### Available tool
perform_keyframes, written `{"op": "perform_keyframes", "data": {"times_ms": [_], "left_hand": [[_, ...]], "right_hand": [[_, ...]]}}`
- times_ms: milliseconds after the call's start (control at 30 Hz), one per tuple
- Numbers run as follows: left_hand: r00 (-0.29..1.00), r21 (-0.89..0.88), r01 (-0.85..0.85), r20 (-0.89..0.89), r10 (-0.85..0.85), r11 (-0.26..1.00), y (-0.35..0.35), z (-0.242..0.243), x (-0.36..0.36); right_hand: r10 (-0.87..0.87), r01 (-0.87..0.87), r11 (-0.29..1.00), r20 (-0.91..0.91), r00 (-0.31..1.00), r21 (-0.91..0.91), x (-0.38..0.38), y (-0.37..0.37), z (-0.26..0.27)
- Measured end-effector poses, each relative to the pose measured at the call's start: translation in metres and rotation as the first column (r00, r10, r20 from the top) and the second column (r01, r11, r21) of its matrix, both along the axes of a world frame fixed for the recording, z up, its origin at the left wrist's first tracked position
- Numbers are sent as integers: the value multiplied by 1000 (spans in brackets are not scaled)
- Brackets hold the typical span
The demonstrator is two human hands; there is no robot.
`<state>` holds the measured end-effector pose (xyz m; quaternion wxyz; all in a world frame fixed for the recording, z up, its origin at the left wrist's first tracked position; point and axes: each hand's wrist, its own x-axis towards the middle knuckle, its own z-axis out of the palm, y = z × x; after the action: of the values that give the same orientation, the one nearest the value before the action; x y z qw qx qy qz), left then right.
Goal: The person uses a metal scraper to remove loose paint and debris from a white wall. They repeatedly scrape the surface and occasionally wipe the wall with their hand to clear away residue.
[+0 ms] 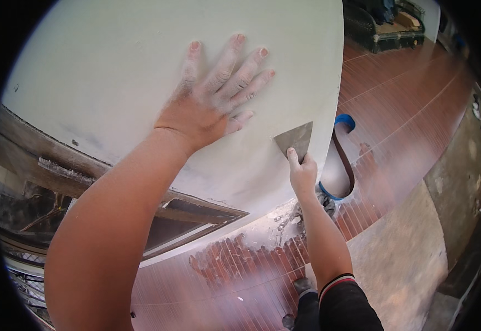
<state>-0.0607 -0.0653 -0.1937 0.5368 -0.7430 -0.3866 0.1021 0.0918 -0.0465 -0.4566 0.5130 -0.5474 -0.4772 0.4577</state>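
My left hand point(217, 87), coated in white dust, lies with its fingers spread on a pale, smooth wall surface point(99, 74). It holds nothing. Lower right of it, my right hand point(305, 171) grips a metal putty knife point(296, 138). The blade's wide edge points up and left, at or close to the pale surface near its right edge; whether it touches cannot be told. The knife's handle is hidden in my fingers.
A blue and brown curved strip point(345, 165) lies on the dusty red floor point(393, 111) at right, near a crumpled dark cloth point(327, 205). Dark framed openings point(186, 221) run below the pale surface. A dark wicker-like seat point(397, 35) stands at upper right. My shoes are at the bottom.
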Motion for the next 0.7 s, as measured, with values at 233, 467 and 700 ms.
{"op": "perform_keyframes", "data": {"times_ms": [233, 467, 700], "left_hand": [[1000, 3, -13, 4, 13, 1000, 1, 1, 0], [999, -9, -38, 1, 38, 999, 0, 2, 2], [1000, 30, -20, -1, 20, 999, 1, 1, 1]], "right_hand": [[-34, 33, 999, 19, 999, 43, 0, 0, -2], [-42, 46, 993, 38, 998, -112, -4, -1, 6], [-78, 80, 996, 39, 996, -42, -5, -5, 6]]}}
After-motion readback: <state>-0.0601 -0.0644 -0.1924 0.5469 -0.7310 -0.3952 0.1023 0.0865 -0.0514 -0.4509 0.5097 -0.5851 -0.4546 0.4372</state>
